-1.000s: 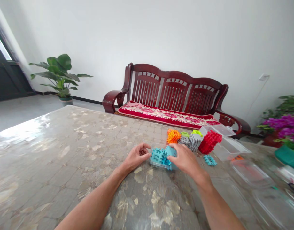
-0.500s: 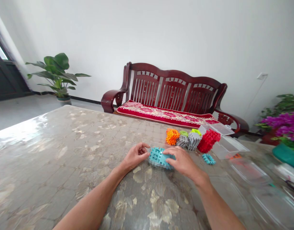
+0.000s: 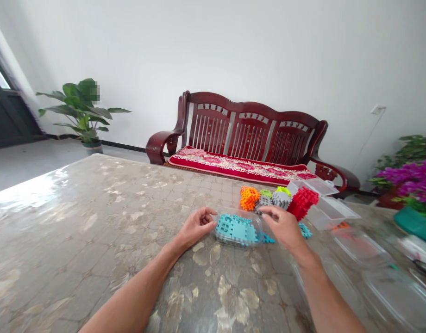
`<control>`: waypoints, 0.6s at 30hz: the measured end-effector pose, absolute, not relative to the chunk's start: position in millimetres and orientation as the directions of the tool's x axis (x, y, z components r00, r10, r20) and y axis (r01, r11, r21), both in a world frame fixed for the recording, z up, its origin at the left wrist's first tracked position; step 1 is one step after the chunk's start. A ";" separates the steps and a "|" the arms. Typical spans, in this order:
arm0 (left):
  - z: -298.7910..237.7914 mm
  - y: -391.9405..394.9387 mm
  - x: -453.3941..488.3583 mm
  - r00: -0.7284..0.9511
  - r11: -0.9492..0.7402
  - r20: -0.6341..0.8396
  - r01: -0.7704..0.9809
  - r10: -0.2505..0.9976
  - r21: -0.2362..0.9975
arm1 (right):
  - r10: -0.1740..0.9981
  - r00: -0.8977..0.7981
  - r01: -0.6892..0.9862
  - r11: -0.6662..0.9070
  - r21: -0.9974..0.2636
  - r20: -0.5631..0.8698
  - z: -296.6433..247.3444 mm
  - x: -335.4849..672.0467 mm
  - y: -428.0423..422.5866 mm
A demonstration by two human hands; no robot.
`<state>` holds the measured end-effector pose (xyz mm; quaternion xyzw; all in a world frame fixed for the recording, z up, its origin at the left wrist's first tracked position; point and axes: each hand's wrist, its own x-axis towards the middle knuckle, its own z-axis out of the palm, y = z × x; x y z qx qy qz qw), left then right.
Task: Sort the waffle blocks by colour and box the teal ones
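Observation:
A small clear plastic box point(image 3: 256, 221) filled with turquoise interlocking blocks point(image 3: 235, 229) lies on the patterned table point(image 3: 129, 222). My left hand point(image 3: 196, 225) curls against the box's left end, fingers closed on its edge. My right hand point(image 3: 285, 226) hovers just right of the box, thumb and fingers loosely bent; nothing shows between them. Behind stand stacks of orange point(image 3: 249, 198), grey point(image 3: 280, 199), lime green and red blocks point(image 3: 303, 202). One loose turquoise piece point(image 3: 305, 230) lies right of my right hand.
Open clear boxes and lids point(image 3: 329, 210) spread along the table's right side, some near the front edge point(image 3: 397, 296). A red wooden bench point(image 3: 247, 138) stands behind the table. Potted plants point(image 3: 81, 111) and purple flowers point(image 3: 412, 178) flank the room.
My right hand lifted off the turquoise blocks and moved right and back, uncovering the box. My left hand kept its hold on the box's left end.

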<state>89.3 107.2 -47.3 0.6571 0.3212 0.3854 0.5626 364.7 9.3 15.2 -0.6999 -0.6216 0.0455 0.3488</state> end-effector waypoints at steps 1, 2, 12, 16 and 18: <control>-46.8 107.0 89.4 0.498 -0.156 0.141 -0.013 0.856 0.988 | 0.884 0.309 0.833 -0.075 -0.548 0.350 14.7 380.6 6.8; -46.3 106.8 89.4 0.500 -0.151 0.138 -0.014 0.855 0.988 | 0.865 0.388 0.824 -0.170 -0.540 0.320 13.7 397.9 3.5; -45.6 107.3 89.1 0.501 -0.151 0.138 -0.015 0.854 0.988 | 0.765 0.628 0.775 -0.632 -0.026 0.145 -19.8 495.1 -32.7; -46.4 107.9 89.1 0.498 -0.155 0.141 -0.014 0.856 0.988 | 0.779 0.619 0.784 -0.620 -0.018 0.097 -26.4 489.2 -28.7; -46.6 108.0 89.0 0.497 -0.161 0.142 -0.006 0.856 0.987 | 0.771 0.635 0.773 -0.634 -0.036 0.056 -27.3 487.2 -26.1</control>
